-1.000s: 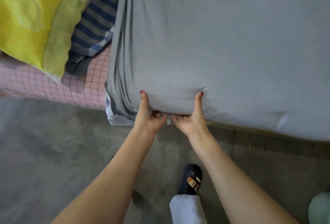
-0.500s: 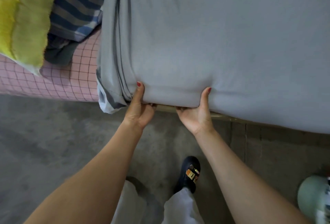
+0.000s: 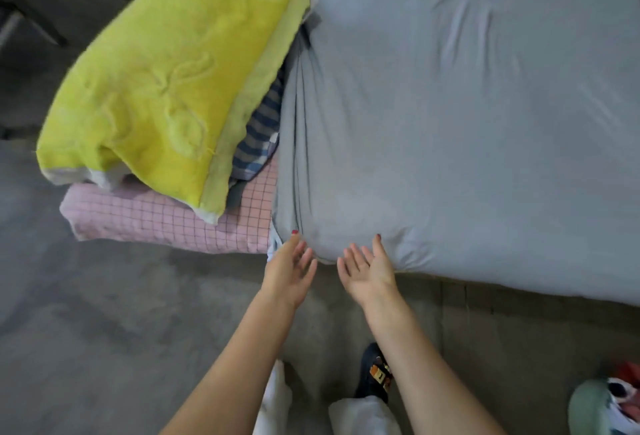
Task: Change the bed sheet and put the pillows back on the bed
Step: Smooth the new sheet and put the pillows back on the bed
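Now, with both our left hand (image 3: pixel 289 270) and right hand (image 3: pixel 369 270) spread and holding nothing at the bed's corner, we should smooth the grey sheet (image 3: pixel 450 123) taut before fetching the yellow pillow (image 3: pixel 156 71) stacked beside it.

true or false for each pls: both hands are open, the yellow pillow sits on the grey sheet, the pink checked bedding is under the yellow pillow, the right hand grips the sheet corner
1. Both hands are open: true. The left hand and right hand have straight, spread fingers.
2. The yellow pillow sits on the grey sheet: false, it lies beside it.
3. The pink checked bedding is under the yellow pillow: true.
4. The right hand grips the sheet corner: false, it holds nothing.
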